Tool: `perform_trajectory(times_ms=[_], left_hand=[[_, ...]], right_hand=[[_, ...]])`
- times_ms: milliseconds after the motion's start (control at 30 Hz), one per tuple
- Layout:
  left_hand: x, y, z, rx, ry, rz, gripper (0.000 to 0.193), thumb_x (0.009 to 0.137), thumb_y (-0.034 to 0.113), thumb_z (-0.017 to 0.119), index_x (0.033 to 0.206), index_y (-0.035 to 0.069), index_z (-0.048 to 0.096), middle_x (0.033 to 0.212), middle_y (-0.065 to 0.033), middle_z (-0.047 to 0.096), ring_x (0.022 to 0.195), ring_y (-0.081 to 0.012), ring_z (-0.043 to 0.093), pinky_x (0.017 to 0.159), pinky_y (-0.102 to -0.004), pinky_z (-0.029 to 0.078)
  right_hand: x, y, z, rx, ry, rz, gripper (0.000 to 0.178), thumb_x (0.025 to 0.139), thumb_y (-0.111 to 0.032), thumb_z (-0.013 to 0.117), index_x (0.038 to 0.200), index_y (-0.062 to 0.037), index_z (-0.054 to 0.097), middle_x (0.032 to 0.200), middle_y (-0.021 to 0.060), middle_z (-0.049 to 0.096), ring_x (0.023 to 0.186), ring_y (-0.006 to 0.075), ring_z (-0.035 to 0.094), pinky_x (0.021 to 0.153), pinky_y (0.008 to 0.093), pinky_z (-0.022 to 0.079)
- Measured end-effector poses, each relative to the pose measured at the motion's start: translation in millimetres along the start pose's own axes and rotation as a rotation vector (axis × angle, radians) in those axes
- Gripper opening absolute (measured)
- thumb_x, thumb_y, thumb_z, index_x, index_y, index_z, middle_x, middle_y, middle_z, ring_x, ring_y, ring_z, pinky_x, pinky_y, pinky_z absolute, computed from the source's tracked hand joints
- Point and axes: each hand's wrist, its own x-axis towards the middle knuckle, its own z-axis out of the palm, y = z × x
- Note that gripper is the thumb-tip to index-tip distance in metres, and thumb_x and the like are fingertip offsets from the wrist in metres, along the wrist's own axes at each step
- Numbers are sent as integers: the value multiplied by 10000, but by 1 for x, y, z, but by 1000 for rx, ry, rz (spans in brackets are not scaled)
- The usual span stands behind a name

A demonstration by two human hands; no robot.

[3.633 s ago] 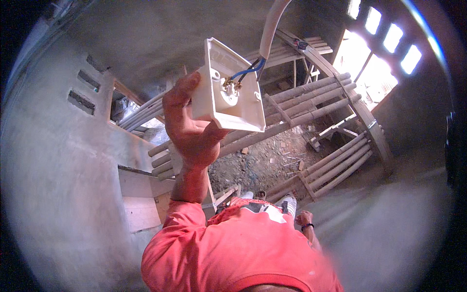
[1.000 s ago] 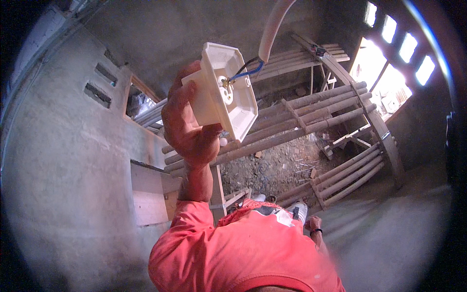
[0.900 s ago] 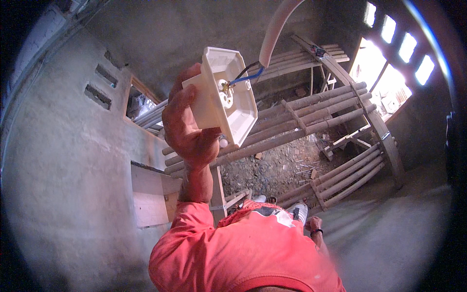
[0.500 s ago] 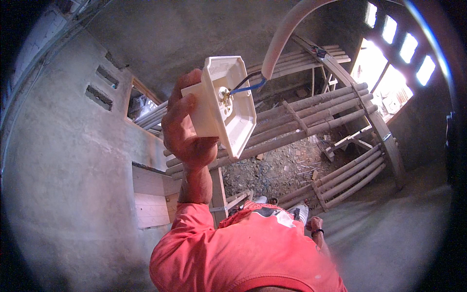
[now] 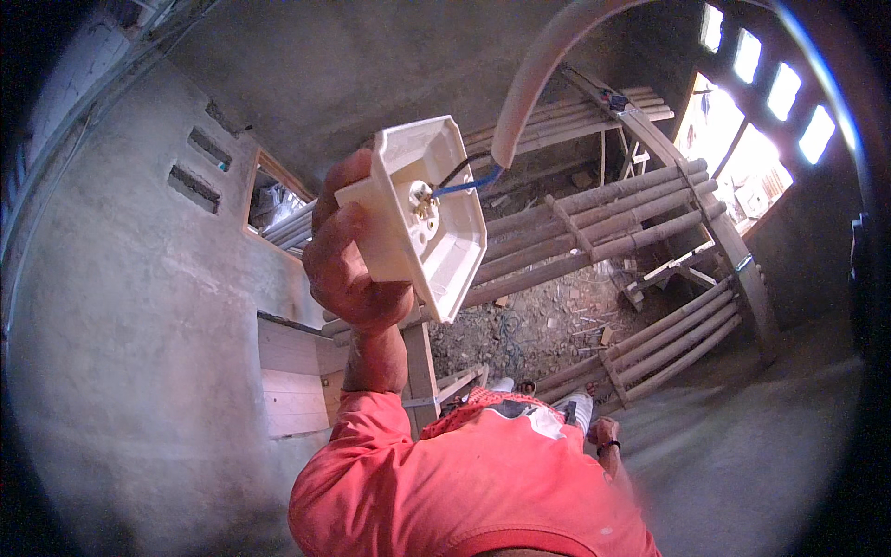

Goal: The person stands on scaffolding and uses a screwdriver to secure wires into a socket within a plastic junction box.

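Note:
My left hand (image 5: 345, 265) is raised and wrapped round the white plastic lamp holder (image 5: 382, 234). Its hollow back, with brass terminals inside, is turned to the right. A blue wire (image 5: 473, 184) and a black wire (image 5: 457, 171) run from these terminals into the end of a pale flexible conduit (image 5: 507, 139), which curves down from above. Low beside my body, my right hand (image 5: 604, 431) has its fingers curled closed, a dark band on the wrist; what is in it, if anything, is hidden.
Scaffolding of wooden poles (image 5: 640, 200) on a plank frame (image 5: 733, 246) stands below and ahead. Rubble (image 5: 529, 325) covers the floor under it. A grey plastered wall (image 5: 121, 306) with slots and a framed opening rises at left. Bright window openings (image 5: 733, 139) lie at right.
My left hand and the lamp holder have shifted slightly left and down in view. The conduit end has come down a little, its wires still at the terminals. My right hand stays low.

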Motion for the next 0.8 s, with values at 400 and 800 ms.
perform_trajectory(times_ms=[400, 800], left_hand=[[-26, 5, -11, 979, 129, -16, 573, 780, 447, 585, 1175, 43, 489, 1127, -195, 503, 1017, -332, 523, 847, -450, 434], [-29, -3, -5, 583, 201, -271, 678, 732, 375, 677, 1230, 25, 378, 1198, -146, 444, 1083, -279, 478, 915, -462, 411]], right_hand=[[29, 29, -13, 288, -53, 14, 120, 786, -175, 499, 710, -86, 525, 506, 29, 434, 386, 170, 416, 336, 328, 309], [-61, -37, 23, 76, 133, 72, 282, 750, -47, 471, 1016, -2, 553, 626, 92, 558, 437, 181, 506, 355, 307, 362]])
